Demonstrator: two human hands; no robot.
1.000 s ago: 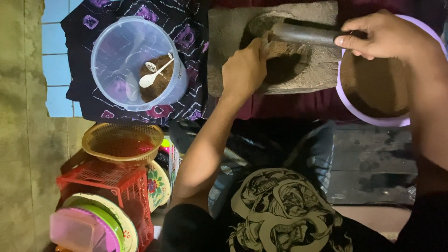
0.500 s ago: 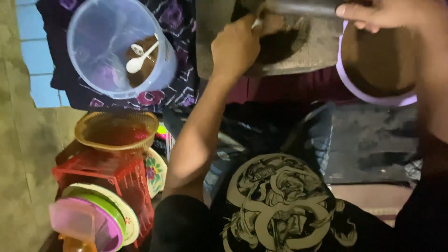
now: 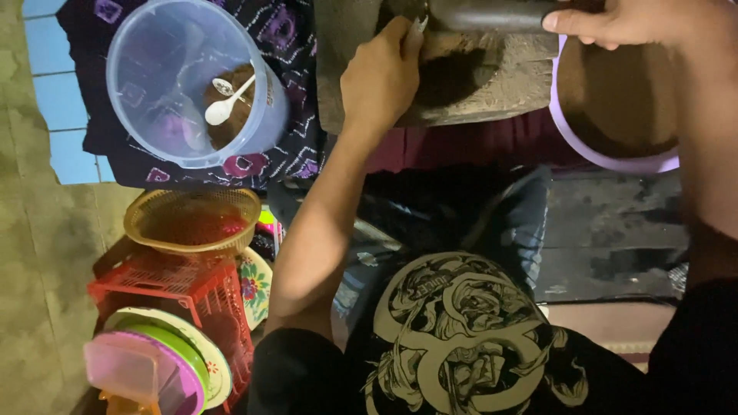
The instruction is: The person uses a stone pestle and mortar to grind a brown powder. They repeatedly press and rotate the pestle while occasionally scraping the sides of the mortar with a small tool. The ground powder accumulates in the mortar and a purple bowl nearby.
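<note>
Tiled floor, patterned cloth, red crate

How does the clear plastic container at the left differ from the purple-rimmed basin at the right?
The clear plastic container is see-through, shows whole, and holds a white spoon over a small brown heap. The purple-rimmed basin is opaque, cut off by the frame and partly behind the right hand, with no spoon visible. Both are round and hold something brown.
</note>
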